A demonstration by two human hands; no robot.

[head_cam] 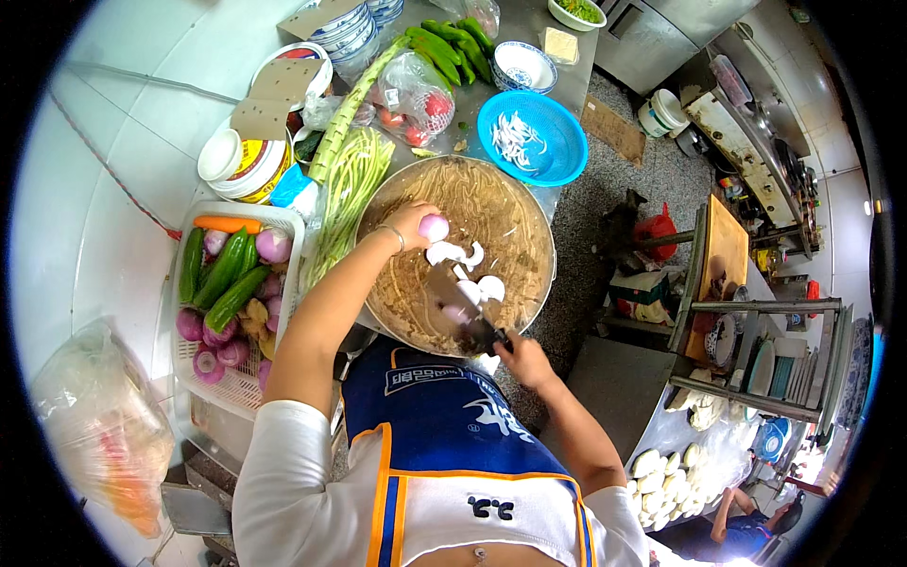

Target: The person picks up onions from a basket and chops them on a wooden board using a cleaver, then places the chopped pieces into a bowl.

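Note:
My left hand (pixel 409 225) grips a peeled red onion piece (pixel 434 227) on the round wooden chopping block (pixel 482 188). In my right hand (pixel 528 363) is the black handle of a cleaver (pixel 448 285), its blurred blade low over the block's near half. Curved white onion pieces (pixel 445 252) lie between the left hand and the blade. Beside the blade rest cut onion chunks (pixel 491 288), and another purple-white piece (pixel 455 314) sits near or partly behind it. Beyond the block, a blue plastic colander (pixel 575 152) holds thin white slices.
Left stands a white plastic basket (pixel 294 237) of cucumbers, onions and a carrot. Long green beans (pixel 347 191), bagged tomatoes (pixel 418 106) and green peppers (pixel 443 49) border the block. Right are a wooden board (pixel 730 237) on a rack and pale dough pieces (pixel 662 482); another person (pixel 744 528) is lower right.

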